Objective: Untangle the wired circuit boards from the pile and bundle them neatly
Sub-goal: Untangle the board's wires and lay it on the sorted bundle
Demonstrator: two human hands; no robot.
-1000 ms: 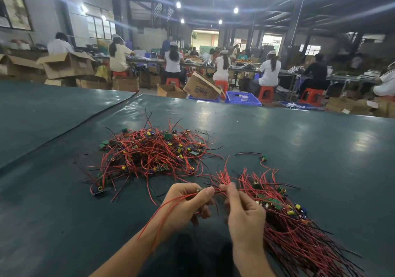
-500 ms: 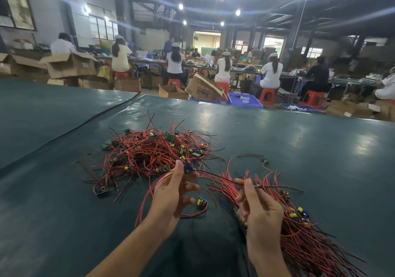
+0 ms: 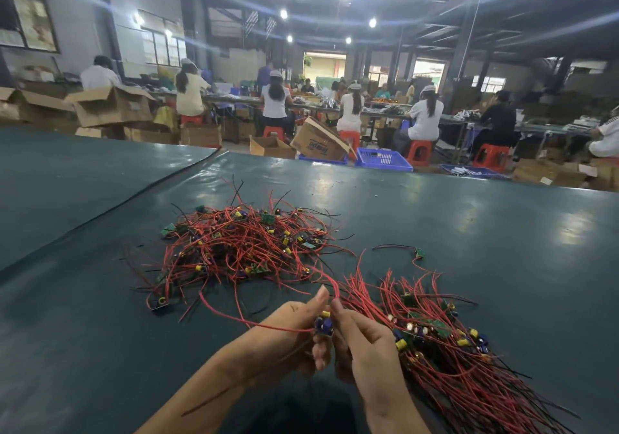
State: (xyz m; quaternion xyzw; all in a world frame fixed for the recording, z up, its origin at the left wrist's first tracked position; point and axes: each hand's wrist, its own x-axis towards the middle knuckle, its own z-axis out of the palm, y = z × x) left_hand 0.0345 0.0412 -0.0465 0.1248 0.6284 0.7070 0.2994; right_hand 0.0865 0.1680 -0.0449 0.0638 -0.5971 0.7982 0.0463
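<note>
A tangled pile of wired circuit boards (image 3: pixel 241 246), red and black leads with small green boards, lies on the dark green table ahead of me. A straighter bundle of the same boards (image 3: pixel 445 343) lies to my right, leads fanning toward the near edge. Between my two hands sits one small circuit board (image 3: pixel 323 326) with blue and yellow parts. My left hand (image 3: pixel 288 336) and my right hand (image 3: pixel 365 343) both pinch it. Its red wire (image 3: pixel 227 313) loops left across the table toward the pile.
One stray board with a black lead (image 3: pixel 418 252) lies apart, beyond the bundle. The green table (image 3: pixel 469 232) has a seam (image 3: pixel 100 219) running on the left. Behind the far edge are cardboard boxes (image 3: pixel 318 142), blue crates (image 3: pixel 382 159) and seated workers.
My left hand came back from the pile toward me, carrying a board. My right hand left the bundle's wires and met it; both now hold that board close together.
</note>
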